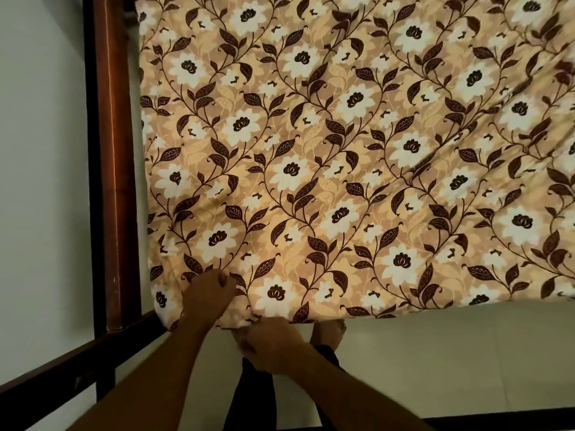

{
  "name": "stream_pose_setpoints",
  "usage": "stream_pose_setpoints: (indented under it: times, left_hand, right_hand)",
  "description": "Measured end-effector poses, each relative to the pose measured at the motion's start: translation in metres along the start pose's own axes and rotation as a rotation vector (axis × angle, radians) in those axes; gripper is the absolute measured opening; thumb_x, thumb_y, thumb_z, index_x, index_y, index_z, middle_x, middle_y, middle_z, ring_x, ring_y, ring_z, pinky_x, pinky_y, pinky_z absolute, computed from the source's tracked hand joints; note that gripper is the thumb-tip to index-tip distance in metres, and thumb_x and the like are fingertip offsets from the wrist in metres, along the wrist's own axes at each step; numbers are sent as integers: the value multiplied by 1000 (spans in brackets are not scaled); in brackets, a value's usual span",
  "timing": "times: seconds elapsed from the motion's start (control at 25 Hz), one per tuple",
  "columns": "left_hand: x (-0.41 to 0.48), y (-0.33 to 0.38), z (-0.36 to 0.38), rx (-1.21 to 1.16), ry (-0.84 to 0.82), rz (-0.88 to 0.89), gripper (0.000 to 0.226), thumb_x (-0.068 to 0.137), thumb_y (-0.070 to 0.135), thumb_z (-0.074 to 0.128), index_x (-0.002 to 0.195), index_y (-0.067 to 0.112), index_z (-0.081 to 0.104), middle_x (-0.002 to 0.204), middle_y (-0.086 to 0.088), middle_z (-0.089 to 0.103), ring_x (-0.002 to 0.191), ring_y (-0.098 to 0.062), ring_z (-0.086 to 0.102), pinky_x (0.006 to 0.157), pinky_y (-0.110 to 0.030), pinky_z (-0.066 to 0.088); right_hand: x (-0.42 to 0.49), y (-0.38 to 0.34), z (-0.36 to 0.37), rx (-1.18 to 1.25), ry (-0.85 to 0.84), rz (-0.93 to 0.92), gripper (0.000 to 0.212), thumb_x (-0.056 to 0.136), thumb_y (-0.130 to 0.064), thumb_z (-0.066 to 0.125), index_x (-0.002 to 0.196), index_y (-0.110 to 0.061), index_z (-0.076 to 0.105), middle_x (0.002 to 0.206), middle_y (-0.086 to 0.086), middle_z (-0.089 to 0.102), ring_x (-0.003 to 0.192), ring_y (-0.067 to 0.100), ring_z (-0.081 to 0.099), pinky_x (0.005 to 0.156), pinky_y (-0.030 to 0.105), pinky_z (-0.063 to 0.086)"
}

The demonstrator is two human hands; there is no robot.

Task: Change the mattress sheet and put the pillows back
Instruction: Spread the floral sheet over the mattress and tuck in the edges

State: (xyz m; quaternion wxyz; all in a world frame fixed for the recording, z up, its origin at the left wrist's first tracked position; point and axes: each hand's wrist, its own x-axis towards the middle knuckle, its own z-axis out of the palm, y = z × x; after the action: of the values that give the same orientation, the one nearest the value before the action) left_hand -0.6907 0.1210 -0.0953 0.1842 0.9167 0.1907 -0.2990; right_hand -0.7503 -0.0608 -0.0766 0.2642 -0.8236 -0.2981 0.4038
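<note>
Beige floral sheet (342, 157) with white flowers and brown leaves, spread over mattress, soft wrinkles at right. Left hand (208, 293) pressing flat on corner beside dark wooden frame (112, 150); right hand (273, 343) pinching sheet edge.

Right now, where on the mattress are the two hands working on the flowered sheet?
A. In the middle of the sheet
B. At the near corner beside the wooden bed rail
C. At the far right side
B: the left hand presses on the sheet and the right hand grips its edge at the near corner, beside the wooden bed rail.
</note>
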Motion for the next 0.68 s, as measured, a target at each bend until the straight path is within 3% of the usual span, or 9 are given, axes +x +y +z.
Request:
stream_pose_setpoints:
  times: [0.12, 0.24, 0.32, 0.44, 0.56, 0.68]
  left_hand:
    - [2, -1, -25, 30, 50, -14, 27, 96, 33, 61, 72, 21, 60, 70, 1, 63, 68, -19, 63, 68, -38, 57]
    - [25, 17, -52, -28, 138, 34, 19, 95, 34, 62, 79, 24, 62, 78, 5, 65, 73, -16, 64, 70, -36, 57]
    - [52, 22, -70, -104, 191, 21, 14, 92, 38, 61, 88, 24, 64, 86, 4, 67, 76, -15, 65, 71, -37, 59]
    - [100, 31, -96, -310, 294, -42, 36, 87, 46, 57, 111, 21, 67, 115, -7, 66, 95, -17, 66, 81, -37, 60]
    - [157, 48, -121, -470, 429, -260, 47, 95, 39, 62, 136, 18, 54, 147, -10, 47, 131, -29, 49, 107, -50, 45]
    - [207, 53, -136, -530, 488, -387, 56, 102, 42, 53, 152, 17, 41, 158, -12, 41, 144, -34, 39, 117, -56, 30]
  right_hand:
    - [5, 5, -23, 103, 229, 262, 27, 106, -35, 41, 114, -21, 63, 89, 2, 68, 79, 22, 66, 76, 43, 61]
    - [28, 26, -68, 113, 467, 454, 16, 103, -33, 51, 109, -28, 64, 88, -7, 68, 74, 13, 64, 72, 34, 60]
    - [54, 38, -100, 53, 556, 486, 18, 102, -36, 55, 112, -26, 66, 91, -5, 70, 75, 15, 66, 70, 35, 59]
    - [101, 46, -146, -46, 578, 467, 25, 103, -42, 52, 112, -23, 65, 92, -1, 71, 78, 20, 65, 76, 39, 59]
    - [160, 53, -198, -94, 627, 443, 27, 102, -43, 52, 108, -22, 68, 93, 1, 72, 82, 23, 68, 76, 38, 58]
    - [229, 53, -252, -141, 642, 420, 34, 101, -44, 48, 111, -20, 69, 102, 6, 73, 95, 30, 69, 77, 38, 54]
